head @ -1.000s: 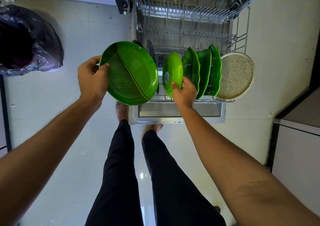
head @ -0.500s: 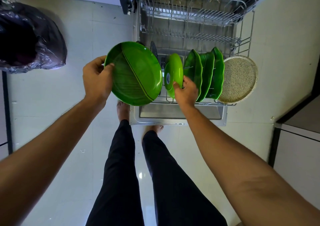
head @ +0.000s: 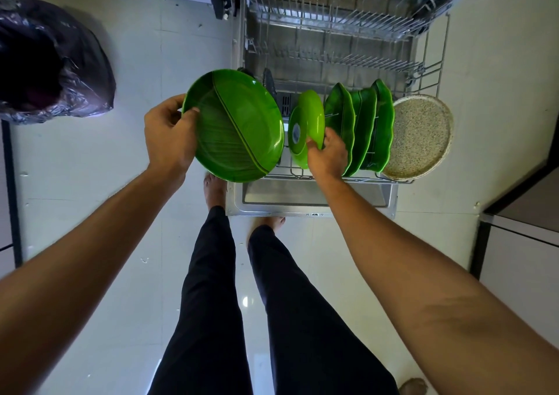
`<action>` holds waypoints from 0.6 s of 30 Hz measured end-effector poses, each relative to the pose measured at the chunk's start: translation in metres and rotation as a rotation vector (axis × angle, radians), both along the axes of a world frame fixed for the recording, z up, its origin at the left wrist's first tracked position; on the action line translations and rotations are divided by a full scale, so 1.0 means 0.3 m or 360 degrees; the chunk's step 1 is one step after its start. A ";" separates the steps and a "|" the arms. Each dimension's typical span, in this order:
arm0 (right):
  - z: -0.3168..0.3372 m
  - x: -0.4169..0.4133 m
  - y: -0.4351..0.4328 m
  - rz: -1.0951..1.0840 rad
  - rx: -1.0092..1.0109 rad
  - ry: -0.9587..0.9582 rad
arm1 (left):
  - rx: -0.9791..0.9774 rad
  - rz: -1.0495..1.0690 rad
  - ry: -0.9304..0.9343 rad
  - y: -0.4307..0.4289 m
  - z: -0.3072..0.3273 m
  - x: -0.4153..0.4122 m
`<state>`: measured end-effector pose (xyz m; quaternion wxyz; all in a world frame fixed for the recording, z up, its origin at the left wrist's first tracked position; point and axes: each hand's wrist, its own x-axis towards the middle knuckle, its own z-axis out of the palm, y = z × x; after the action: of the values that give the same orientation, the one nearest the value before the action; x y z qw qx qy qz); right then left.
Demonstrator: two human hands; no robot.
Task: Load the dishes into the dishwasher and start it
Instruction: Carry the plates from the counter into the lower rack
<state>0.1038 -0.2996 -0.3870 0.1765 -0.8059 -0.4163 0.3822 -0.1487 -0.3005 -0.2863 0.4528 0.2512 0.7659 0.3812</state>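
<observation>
My left hand [head: 169,136] grips the left rim of a large round green plate [head: 239,128], holding it tilted above the front left corner of the dishwasher's lower rack [head: 332,178]. My right hand [head: 328,155] holds a small light-green bowl [head: 307,125] on its edge in the rack, fingers curled round its lower rim. Right of the bowl, three green leaf-shaped plates [head: 363,125] stand upright in the tines, and a speckled beige plate [head: 419,136] leans at the rack's right end.
The upper rack [head: 348,7] is pulled out above, holding no dishes. The open dishwasher door [head: 302,201] lies flat under the lower rack. A dark plastic bag [head: 51,61] sits on the floor at left. A cabinet edge [head: 520,213] stands at right. My legs are below.
Both hands and the dishes keep almost the same places. The small bowl sits slightly closer to the leaf-shaped plates, and the view has shifted a little.
</observation>
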 end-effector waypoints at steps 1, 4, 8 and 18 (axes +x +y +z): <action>0.000 0.012 -0.012 0.0005 0.0019 0.0000 | -0.0001 0.0002 -0.0008 0.002 0.000 0.000; 0.006 0.034 -0.042 0.0060 0.0046 -0.0003 | -0.0005 0.0003 -0.0012 0.005 0.001 -0.001; 0.003 0.038 -0.065 0.0147 0.0108 -0.0021 | -0.0013 -0.0013 0.0003 0.011 -0.001 0.000; -0.009 -0.017 -0.018 0.0137 0.0043 -0.0197 | -0.0019 -0.0026 0.0007 0.020 -0.004 0.024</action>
<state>0.0986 -0.3050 -0.3896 0.1447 -0.8068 -0.4660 0.3332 -0.1413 -0.2945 -0.2875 0.4557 0.2557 0.7670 0.3723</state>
